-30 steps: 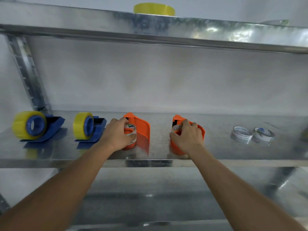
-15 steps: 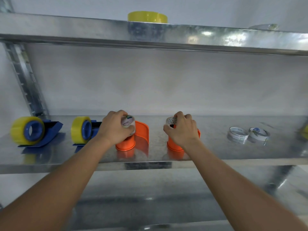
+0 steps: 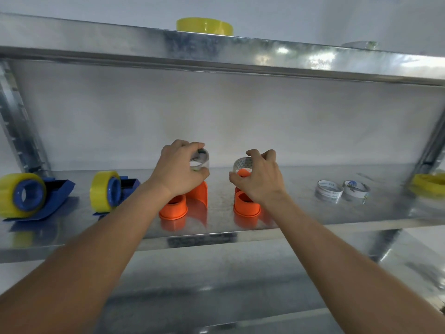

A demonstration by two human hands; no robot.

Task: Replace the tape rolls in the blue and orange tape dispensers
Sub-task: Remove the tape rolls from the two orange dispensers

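Left hand [image 3: 179, 172] curled around a nearly spent clear tape roll [image 3: 200, 160], raised clear above the left orange dispenser [image 3: 181, 204]; fingers closed on the ring's outer wall, thumb beneath. Right hand [image 3: 260, 178] likewise clasped on a second spent clear roll [image 3: 242, 163], pinched by fingertips at its top and thumb at its lower edge, lifted just above the right orange dispenser [image 3: 245, 204]. Both orange dispensers stood on the middle metal shelf [image 3: 216, 227], hubs bare and facing up, the left one with its curved guard rising behind the hub, the right one partly hidden behind the wrist. Well left on the same shelf, two blue dispensers: the far one [image 3: 33, 196] and the nearer one [image 3: 113, 190], each loaded with a thick yellow roll on a blue hub, cutter ends pointing right. To the right, two thin clear rolls lying flat and touching each other: one [image 3: 328, 191] and its neighbour [image 3: 356, 191]. At the far right edge, a yellow roll [image 3: 429, 184], cut off by the frame. On the upper shelf [image 3: 120, 42], a yellow roll [image 3: 204, 26] lying flat near the middle, and a clear roll [image 3: 361, 44] further right, barely visible.
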